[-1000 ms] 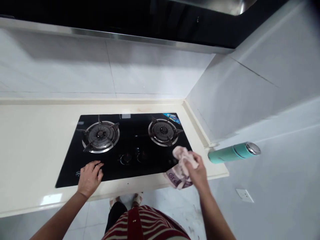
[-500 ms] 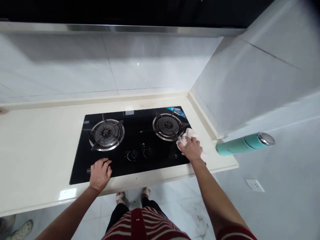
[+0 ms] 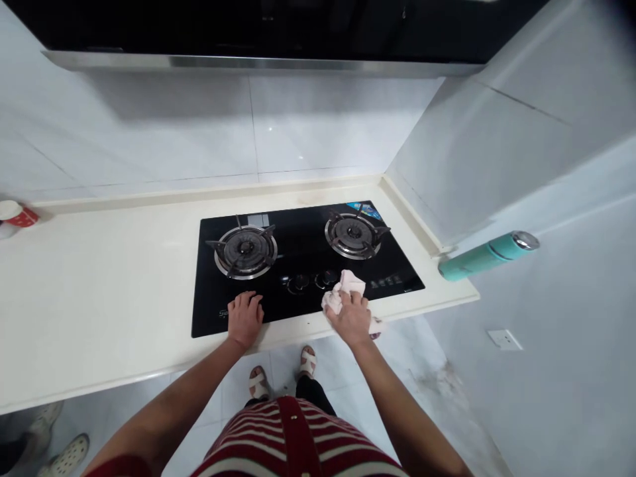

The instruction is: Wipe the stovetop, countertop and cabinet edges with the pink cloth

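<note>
A black glass gas stove [image 3: 298, 232] with two burners is set in the cream countertop. My right hand [image 3: 352, 318] presses a pale pink cloth [image 3: 352, 283] onto the stove's front edge, just right of the control knobs [image 3: 299, 283]; part of the cloth hangs past the counter edge below the hand. At the front left of the stove, my left hand [image 3: 245, 318] rests with its fingers laid on the glass and holds nothing. The left burner [image 3: 245, 250] lies beyond my left hand, and the right burner [image 3: 354, 235] beyond the cloth.
A teal flask [image 3: 487, 256] stands on the counter's right end. A red and white cup [image 3: 18, 214] is at the far left. The black range hood [image 3: 278, 33] overhangs the back. Another person's shoe [image 3: 69, 457] shows on the floor at lower left.
My right hand has slid the cloth leftward from beside the right burner to the front edge near the knobs. My left hand stays on the stove's front left. The camera view has shifted.
</note>
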Demonstrator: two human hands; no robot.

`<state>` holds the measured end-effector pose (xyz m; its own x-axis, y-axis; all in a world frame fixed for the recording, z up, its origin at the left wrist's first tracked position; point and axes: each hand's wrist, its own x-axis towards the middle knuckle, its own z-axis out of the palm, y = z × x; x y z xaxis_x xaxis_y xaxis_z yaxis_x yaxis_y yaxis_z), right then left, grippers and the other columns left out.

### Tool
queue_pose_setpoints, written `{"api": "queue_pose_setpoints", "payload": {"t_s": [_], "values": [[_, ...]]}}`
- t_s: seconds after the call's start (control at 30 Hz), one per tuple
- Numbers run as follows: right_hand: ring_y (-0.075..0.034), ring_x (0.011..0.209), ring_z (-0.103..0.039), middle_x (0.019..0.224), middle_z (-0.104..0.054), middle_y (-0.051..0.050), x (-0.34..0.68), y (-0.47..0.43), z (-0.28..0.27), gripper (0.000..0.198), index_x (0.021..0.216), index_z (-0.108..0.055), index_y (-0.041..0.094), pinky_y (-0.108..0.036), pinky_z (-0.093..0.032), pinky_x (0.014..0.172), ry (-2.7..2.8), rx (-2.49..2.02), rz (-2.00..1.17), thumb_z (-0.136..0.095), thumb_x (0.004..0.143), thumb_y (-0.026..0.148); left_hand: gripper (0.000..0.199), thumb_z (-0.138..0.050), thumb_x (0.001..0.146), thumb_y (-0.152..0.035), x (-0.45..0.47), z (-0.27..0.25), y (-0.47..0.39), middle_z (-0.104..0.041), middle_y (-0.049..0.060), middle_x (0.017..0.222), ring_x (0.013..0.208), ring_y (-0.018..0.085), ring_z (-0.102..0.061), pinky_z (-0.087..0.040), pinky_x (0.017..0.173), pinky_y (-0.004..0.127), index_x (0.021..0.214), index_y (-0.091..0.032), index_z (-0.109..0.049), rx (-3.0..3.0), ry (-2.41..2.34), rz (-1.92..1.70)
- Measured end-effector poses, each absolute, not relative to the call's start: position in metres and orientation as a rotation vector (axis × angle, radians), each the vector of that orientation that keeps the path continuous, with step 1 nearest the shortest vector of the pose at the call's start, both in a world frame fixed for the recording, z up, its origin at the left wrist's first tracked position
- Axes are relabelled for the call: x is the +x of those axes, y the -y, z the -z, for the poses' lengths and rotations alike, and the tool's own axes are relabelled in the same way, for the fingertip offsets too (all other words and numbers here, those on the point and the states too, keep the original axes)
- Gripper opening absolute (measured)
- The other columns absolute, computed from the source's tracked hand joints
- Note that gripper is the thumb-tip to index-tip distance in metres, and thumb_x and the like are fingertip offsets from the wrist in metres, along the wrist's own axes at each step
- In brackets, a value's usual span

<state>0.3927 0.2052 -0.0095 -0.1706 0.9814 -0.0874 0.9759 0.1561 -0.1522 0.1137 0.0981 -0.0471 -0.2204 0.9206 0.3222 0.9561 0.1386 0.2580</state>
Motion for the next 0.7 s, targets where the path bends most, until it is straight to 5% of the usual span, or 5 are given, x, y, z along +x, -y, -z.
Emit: {"api": "queue_pose_setpoints", "payload": {"t_s": [0.27, 0.47, 0.7], "values": [[-0.033, 0.119, -0.047, 0.128, -0.055, -0.012, 0.321, -0.115, 0.000, 0.052, 0.127, -0.065, 0.023, -0.051, -0.038, 0.103, 2.660, -1.444, -0.648, -0.070, 0.080, 0.044, 0.026, -0.054, 0.093, -0.024, 0.113, 0.044, -0.096, -0.063, 0.012, 0.126, 0.118, 0.031, -0.053, -0.041, 0.094, 0.048, 0.114, -0.023, -0.068, -1.938, 2.413, 0.769], [-0.024, 0.111, -0.061, 0.119, -0.067, -0.006, 0.363, -0.095, -0.005, 0.034, 0.113, -0.074, 0.024, -0.039, -0.047, 0.101, 2.255, -1.073, -1.516, -0.063, 0.086, 0.040, 0.021, -0.057, 0.088, -0.021, 0.081, 0.039, -0.095, -0.066, 0.008, 0.116, 0.110, 0.025, -0.057, -0.047, 0.088, 0.040, 0.104, -0.025, -0.071, -2.089, 2.354, 0.835], [-0.025, 0.103, -0.064, 0.119, -0.066, -0.009, 0.453, -0.126, -0.018, 0.063, 0.125, -0.063, 0.019, -0.039, -0.055, 0.088, 1.303, -1.776, -0.944, -0.063, 0.080, 0.064, 0.022, -0.053, 0.091, -0.022, 0.019, 0.040, -0.058, -0.063, 0.014, 0.122, 0.120, 0.031, -0.052, -0.044, 0.095, 0.048, 0.106, -0.020, -0.070, -1.992, 2.365, 0.824]]}}
